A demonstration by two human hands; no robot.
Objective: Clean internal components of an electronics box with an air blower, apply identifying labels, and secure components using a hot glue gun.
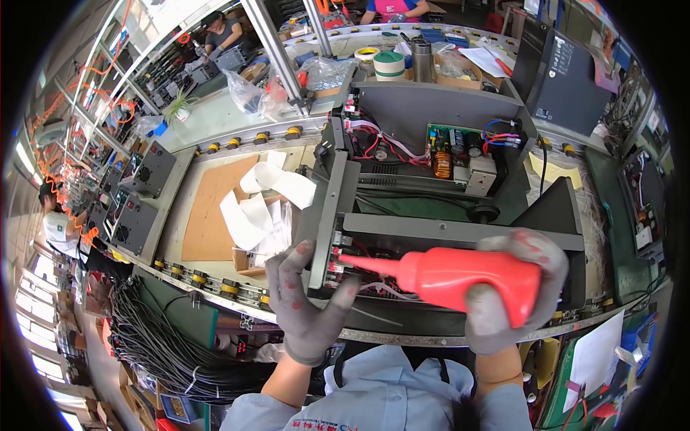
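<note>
Red squeeze bottle (453, 276) in right-hand fingers (517, 248)

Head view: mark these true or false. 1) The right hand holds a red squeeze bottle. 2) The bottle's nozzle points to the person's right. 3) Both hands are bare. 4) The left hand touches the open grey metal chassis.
1) True: the right hand grips the red plastic squeeze bottle.
2) False: it points left.
3) False: both wear grey gloves.
4) True: the left hand rests on the open grey metal chassis.
</note>
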